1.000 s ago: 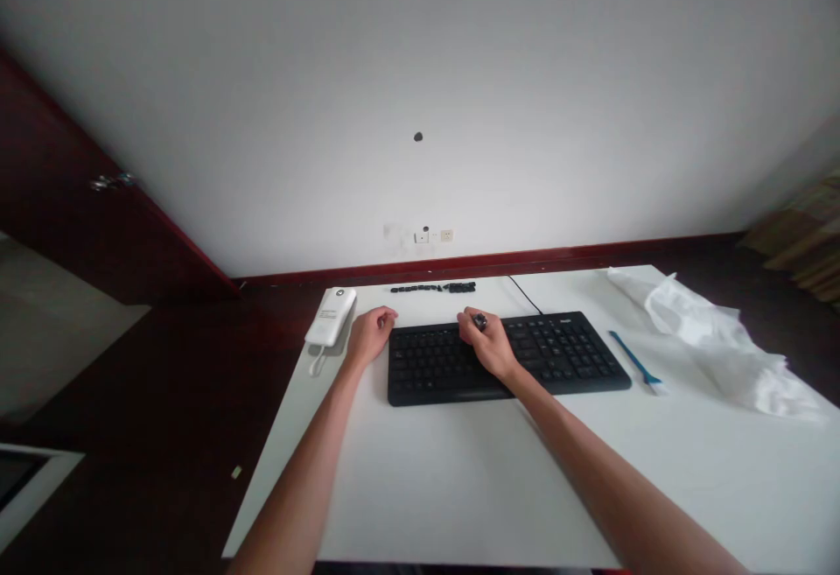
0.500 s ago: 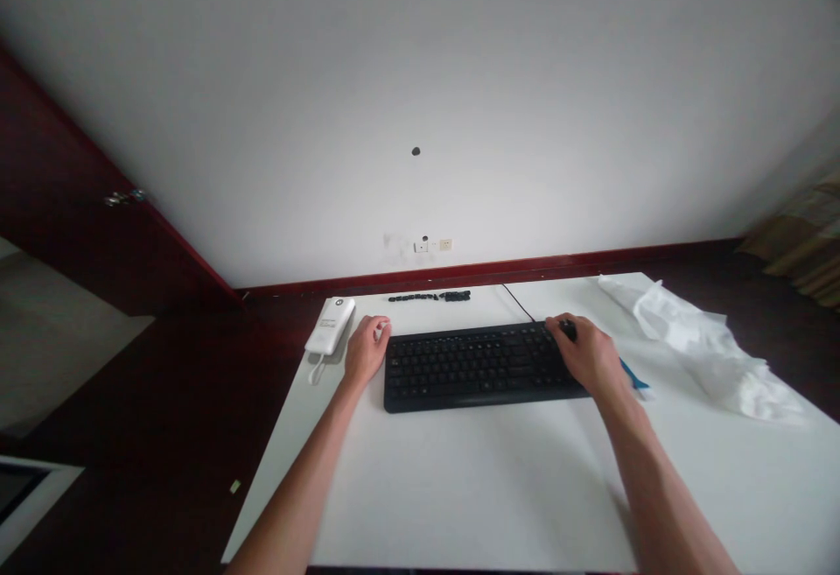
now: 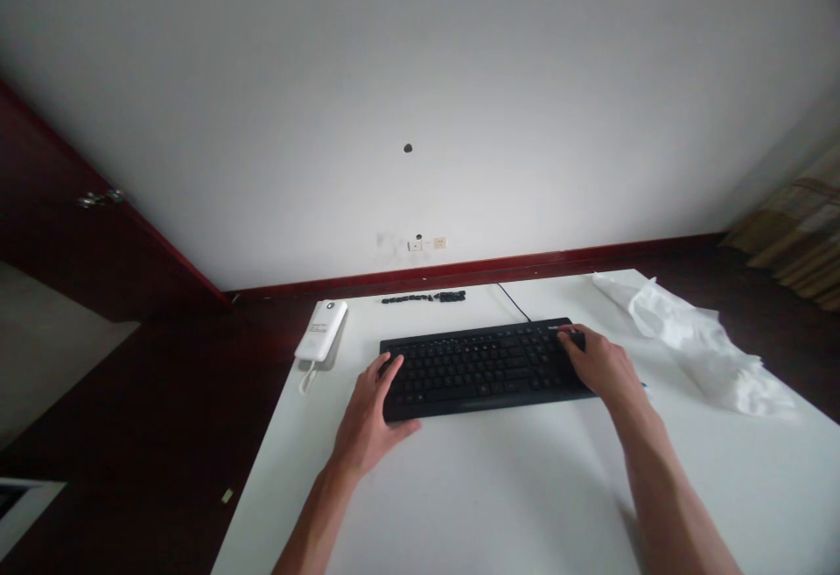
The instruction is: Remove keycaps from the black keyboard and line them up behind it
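Observation:
A black computer keyboard [image 3: 486,368] lies on the white table, slightly slanted. My left hand [image 3: 373,409] is around its left end, with fingers on the side and top edge and the thumb stretched along the front corner. At the opposite end, my right hand [image 3: 600,363] grips the right side, fingertips at the upper right corner and thumb over the edge. The undersides of the right fingers are hidden. Behind the right wrist, only a small bit of a blue object [image 3: 645,386] shows.
A white power bank [image 3: 321,330] with a short strap lies at the table's left. Several small black pieces, apparently keycaps [image 3: 423,298], line the far edge near a thin black cable [image 3: 513,301]. Crumpled white plastic [image 3: 702,347] lies at the right of the table [image 3: 512,496].
My left hand has opened from its curl and come round the keyboard's left end. My right hand has shifted slightly, covering most of the blue object. The view has turned a little.

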Action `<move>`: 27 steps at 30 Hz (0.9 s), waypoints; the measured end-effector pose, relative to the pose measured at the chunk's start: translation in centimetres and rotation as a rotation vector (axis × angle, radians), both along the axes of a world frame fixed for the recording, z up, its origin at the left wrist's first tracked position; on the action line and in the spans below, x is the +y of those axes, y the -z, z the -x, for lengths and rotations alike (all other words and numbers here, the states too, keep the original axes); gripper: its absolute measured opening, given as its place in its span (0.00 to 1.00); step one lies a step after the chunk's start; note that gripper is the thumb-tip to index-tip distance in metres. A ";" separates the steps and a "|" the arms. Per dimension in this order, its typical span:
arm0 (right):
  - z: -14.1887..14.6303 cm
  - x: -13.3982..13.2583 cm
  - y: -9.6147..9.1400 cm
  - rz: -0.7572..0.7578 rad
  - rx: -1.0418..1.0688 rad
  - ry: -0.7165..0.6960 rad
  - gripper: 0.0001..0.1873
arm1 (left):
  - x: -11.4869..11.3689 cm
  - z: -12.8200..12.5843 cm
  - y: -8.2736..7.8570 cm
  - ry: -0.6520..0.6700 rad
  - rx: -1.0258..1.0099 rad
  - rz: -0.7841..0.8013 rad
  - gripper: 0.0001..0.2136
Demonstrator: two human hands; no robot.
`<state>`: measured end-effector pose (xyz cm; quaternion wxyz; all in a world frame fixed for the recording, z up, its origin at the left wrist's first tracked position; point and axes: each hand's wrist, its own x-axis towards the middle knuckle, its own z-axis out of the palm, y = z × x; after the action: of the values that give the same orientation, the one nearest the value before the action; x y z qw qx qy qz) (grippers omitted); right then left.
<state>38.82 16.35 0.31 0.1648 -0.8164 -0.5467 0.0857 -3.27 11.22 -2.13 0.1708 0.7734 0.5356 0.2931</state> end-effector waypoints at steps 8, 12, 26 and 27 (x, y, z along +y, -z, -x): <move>2.4 -0.5 -0.8 0.003 -0.081 -0.017 0.25 | -0.2 2.1 -0.1 -0.063 -0.107 0.004 0.40; 2.3 -0.5 -0.7 0.017 -0.086 -0.006 0.25 | -0.4 2.4 -0.2 -0.051 -0.099 0.002 0.40; 2.0 -0.3 -1.7 -0.174 -0.038 -0.005 0.23 | 1.8 3.4 -1.3 -0.037 -0.177 -0.019 0.28; 2.5 -0.2 -2.1 -0.237 -0.042 -0.054 0.22 | 2.9 3.6 -1.3 -0.063 -0.204 0.006 0.26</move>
<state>36.28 16.19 2.40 0.2464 -0.7778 -0.5782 0.0078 -6.90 14.10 -0.85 0.2173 0.7217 0.5406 0.3739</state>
